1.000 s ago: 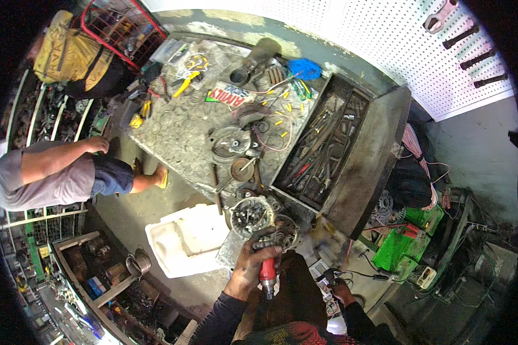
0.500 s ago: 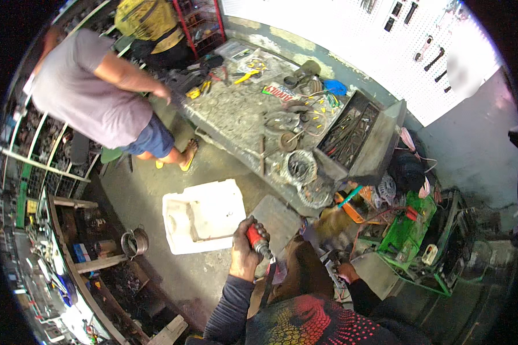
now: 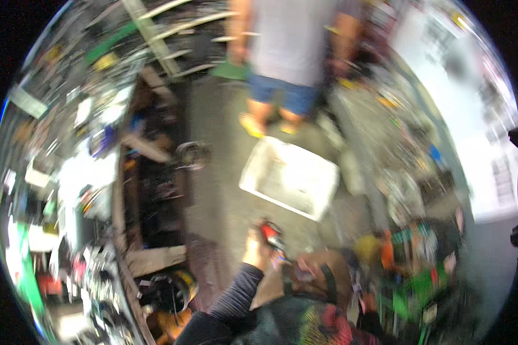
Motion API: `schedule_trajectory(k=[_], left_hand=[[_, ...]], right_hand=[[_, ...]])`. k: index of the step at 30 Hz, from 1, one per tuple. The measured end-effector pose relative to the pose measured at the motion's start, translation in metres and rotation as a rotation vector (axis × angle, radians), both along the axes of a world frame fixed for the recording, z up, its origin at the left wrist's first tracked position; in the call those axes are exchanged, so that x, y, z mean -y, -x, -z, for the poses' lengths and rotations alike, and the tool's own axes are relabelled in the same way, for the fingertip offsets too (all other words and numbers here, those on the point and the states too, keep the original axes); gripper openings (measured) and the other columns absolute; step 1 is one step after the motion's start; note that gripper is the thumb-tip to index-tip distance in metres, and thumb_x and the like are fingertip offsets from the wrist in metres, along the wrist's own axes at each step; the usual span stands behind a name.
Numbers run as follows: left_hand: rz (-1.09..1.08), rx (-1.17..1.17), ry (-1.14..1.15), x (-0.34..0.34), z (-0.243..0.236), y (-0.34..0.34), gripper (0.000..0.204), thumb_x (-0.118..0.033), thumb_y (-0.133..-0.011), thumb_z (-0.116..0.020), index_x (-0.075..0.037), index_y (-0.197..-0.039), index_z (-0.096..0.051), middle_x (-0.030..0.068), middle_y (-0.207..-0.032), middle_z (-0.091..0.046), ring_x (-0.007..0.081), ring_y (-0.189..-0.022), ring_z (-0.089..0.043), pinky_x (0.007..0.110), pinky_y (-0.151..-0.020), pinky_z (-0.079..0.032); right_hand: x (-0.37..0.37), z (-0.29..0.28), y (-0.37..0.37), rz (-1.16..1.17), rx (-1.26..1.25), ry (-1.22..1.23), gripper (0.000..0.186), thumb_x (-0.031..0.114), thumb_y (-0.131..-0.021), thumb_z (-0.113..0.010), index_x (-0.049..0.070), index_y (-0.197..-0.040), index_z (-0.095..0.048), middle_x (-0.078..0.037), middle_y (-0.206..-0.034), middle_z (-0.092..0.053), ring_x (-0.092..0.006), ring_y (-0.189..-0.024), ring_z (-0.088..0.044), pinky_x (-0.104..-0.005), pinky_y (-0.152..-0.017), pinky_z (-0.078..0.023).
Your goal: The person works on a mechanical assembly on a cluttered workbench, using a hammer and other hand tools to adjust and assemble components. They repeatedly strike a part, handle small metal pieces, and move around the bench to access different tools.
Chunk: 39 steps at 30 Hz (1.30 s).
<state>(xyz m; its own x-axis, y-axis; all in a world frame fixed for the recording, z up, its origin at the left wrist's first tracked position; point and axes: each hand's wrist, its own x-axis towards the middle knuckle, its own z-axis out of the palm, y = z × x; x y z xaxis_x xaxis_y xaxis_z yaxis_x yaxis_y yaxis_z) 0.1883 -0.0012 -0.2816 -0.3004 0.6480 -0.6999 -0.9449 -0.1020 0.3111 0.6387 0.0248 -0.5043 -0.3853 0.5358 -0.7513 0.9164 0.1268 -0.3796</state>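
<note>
My left hand [image 3: 254, 247] is closed around a red-bodied hand tool [image 3: 271, 234] with a dark, metal-looking nose; motion blur hides its exact kind. It is held above the floor, in front of my lap. On the floor beyond it sits a white, shallow tub [image 3: 253, 172]. Low on the right, beside my leg, my right hand [image 3: 369, 302] is small and smeared, so its fingers and anything in them cannot be made out.
A person [image 3: 290, 46] in a grey shirt and blue shorts stands behind the tub. Along the right runs a cluttered workbench [image 3: 357, 109]; a green metal frame [image 3: 414, 293] stands near my right side. Left are crowded shelves [image 3: 149, 161] and a round metal ring [image 3: 193, 155].
My view has swung left, so the scene has shifted right and blurred. The person has turned and now stands behind the tub. The red tool stays in my left hand.
</note>
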Motion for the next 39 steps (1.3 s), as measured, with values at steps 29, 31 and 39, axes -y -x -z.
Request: schedule_trajectory(k=[29, 31, 39], left_hand=[[-0.618, -0.731, 0.669, 0.252, -0.155, 0.300, 0.036, 0.003, -0.078, -0.079, -0.004, -0.109, -0.061, -0.0029, -0.071, -0.058, 0.0067, -0.055, -0.053, 0.022, -0.050, -0.045], [-0.628, -0.703, 0.650, 0.257, -0.160, 0.311, 0.037, 0.003, -0.078, -0.079, -0.004, -0.110, -0.061, -0.0037, -0.072, -0.058, 0.0059, -0.056, -0.053, 0.022, -0.051, -0.045], [-0.380, -0.967, 0.754, 0.261, -0.209, 0.428, 0.032, -0.019, -0.081, -0.084, -0.002, -0.100, -0.064, 0.0038, -0.084, -0.064, 0.0102, -0.074, -0.062, 0.028, -0.064, -0.052]], right_hand=[[-0.135, -0.069, 0.748, -0.749, 0.027, 0.038, 0.065, 0.050, -0.090, -0.066, -0.002, -0.127, -0.060, -0.028, -0.117, -0.066, -0.0347, -0.107, -0.067, -0.0404, -0.089, -0.054], [-0.121, -0.068, 0.780, -0.820, -0.019, 0.051, 0.067, 0.051, -0.090, -0.067, -0.003, -0.128, -0.059, -0.029, -0.119, -0.066, -0.0347, -0.109, -0.067, -0.0400, -0.090, -0.054], [-0.035, -0.167, 0.907, -1.197, -0.329, -0.071, 0.060, 0.048, -0.089, -0.067, 0.008, -0.132, -0.058, -0.024, -0.119, -0.068, -0.0458, -0.110, -0.064, -0.0520, -0.093, -0.052]])
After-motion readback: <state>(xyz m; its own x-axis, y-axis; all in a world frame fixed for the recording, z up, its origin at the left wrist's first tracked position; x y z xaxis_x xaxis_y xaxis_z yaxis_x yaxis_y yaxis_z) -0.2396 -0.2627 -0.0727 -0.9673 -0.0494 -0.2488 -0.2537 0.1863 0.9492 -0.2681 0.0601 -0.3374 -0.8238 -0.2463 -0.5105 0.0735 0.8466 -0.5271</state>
